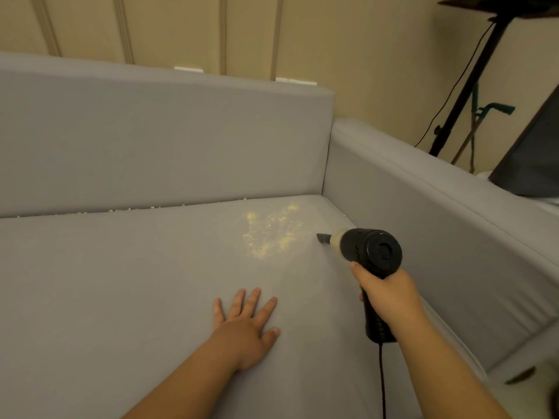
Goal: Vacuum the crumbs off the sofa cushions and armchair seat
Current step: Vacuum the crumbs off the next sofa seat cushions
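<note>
Crumbs are lying on the sofa cushion, just left of the nozzle | right hand is gripping the handheld vacuum, long axis pointing at crumbs | left hand is pressing flat, fingers spread, farther from crumbs.

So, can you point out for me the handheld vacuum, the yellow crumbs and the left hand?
handheld vacuum (370, 252): head view, on its black round body.
yellow crumbs (267, 234): head view, middle of the patch on the seat cushion.
left hand (245, 328): head view, on the back of the hand.
</note>
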